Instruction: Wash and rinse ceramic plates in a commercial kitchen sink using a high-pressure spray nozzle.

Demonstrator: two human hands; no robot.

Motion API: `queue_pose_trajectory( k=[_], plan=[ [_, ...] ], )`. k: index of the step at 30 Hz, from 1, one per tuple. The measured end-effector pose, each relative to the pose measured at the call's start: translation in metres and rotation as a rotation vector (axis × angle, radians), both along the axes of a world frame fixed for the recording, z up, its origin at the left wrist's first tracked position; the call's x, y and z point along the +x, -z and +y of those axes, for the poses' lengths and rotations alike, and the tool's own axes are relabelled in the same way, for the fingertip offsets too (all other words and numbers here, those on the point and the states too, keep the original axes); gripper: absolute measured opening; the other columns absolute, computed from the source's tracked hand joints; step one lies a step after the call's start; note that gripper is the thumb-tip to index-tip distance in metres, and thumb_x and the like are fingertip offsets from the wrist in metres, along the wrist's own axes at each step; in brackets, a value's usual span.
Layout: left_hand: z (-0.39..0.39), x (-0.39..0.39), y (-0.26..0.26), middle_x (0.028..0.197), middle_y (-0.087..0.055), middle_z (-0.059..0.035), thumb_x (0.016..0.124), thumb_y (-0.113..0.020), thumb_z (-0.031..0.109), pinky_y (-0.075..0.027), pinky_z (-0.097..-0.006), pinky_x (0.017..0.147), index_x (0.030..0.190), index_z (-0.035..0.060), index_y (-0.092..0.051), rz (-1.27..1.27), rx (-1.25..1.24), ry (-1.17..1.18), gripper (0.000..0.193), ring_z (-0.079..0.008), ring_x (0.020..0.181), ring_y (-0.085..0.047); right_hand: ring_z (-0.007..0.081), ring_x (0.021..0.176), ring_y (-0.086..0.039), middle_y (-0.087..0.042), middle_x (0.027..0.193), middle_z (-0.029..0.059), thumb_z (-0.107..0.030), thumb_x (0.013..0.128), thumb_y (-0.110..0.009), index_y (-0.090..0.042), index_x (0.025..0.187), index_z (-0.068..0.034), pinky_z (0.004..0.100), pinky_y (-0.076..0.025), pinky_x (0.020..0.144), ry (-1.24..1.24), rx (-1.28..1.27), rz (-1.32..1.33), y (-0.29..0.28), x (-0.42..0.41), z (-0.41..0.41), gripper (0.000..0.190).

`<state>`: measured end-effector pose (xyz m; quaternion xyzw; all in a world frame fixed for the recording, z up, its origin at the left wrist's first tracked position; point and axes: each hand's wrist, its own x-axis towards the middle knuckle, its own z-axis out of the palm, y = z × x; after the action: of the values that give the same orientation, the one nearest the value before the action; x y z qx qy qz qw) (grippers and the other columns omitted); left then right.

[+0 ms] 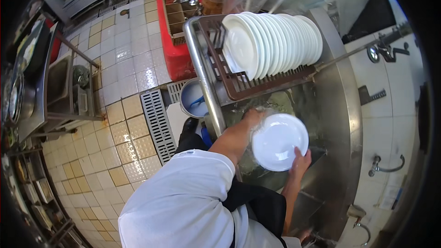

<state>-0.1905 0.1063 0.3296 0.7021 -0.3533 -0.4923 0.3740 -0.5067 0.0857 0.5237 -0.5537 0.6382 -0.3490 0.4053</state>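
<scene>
My right hand [301,161] grips the near right rim of a white round plate [279,141], with the thumb on its upper face. The plate is held over a stainless steel sink [330,172] of cloudy water. At the plate's upper left edge is my left hand [254,117], amid splashing water. Its fingers are blurred and partly hidden, so I cannot tell whether it holds anything. Beyond both hands, a brown plastic dish rack [234,91] holds a row of white plates [272,44] standing on edge.
A metal bar [344,57] crosses the sink's right side near wall taps [375,167]. Left of the sink are a bucket [193,98] of liquid, a floor drain grate [156,120] and a red bin [175,58] bearing a cutlery basket [174,20]. Metal shelving [51,110] stands far left.
</scene>
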Motion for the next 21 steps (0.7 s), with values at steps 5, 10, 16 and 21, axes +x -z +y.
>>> queue_pose_trajectory(
  k=[5, 10, 16, 21],
  plan=[
    [0.008, 0.038, 0.057, 0.163, -0.067, -0.031, 0.098, -0.08, 0.077, -0.057, -0.0563, 0.123, 0.163, 0.0012, -0.065, 0.041, 0.173, -0.151, 0.101, -0.0448, 0.147, -0.07, 0.0188, 0.104, -0.076, -0.084, 0.116, 0.0111, -0.007, 0.111, -0.079, -0.08, 0.141, 0.007, 0.0355, -0.06, 0.096, -0.523, -0.489, 0.236, -0.162, 0.14, 0.075, 0.033],
    [-0.016, 0.049, 0.073, 0.172, -0.059, -0.0142, 0.117, -0.06, 0.052, -0.05, -0.0565, 0.126, 0.162, 0.0144, -0.064, -0.626, 0.222, 0.156, 0.059, -0.043, 0.158, -0.055, 0.0207, 0.109, -0.079, -0.086, 0.122, 0.0165, -0.01, 0.114, -0.078, -0.079, 0.143, 0.008, 0.0359, -0.062, 0.102, -0.698, -0.797, 0.352, -0.252, 0.263, 0.132, 0.034],
    [0.034, 0.063, 0.004, 0.155, -0.077, -0.022, 0.113, -0.062, 0.032, -0.059, -0.0515, 0.121, 0.147, 0.0105, -0.081, -0.284, 0.066, -0.038, 0.044, -0.0382, 0.141, -0.076, 0.0371, 0.102, -0.084, -0.084, 0.117, 0.0232, -0.001, 0.108, -0.076, -0.08, 0.144, 0.001, 0.0432, -0.065, 0.092, -0.754, -0.953, 0.368, -0.243, 0.396, 0.147, 0.036],
    [0.069, 0.111, -0.028, 0.151, -0.077, -0.0247, 0.111, -0.072, 0.06, -0.062, -0.0575, 0.115, 0.144, 0.0092, -0.082, -0.054, 0.085, -0.336, 0.061, -0.0448, 0.141, -0.075, 0.0486, 0.108, -0.081, -0.083, 0.123, 0.0285, -0.006, 0.108, -0.071, -0.078, 0.143, 0.003, 0.0504, -0.064, 0.097, -0.823, -1.019, 0.319, -0.243, 0.495, 0.141, 0.036]
  ],
)
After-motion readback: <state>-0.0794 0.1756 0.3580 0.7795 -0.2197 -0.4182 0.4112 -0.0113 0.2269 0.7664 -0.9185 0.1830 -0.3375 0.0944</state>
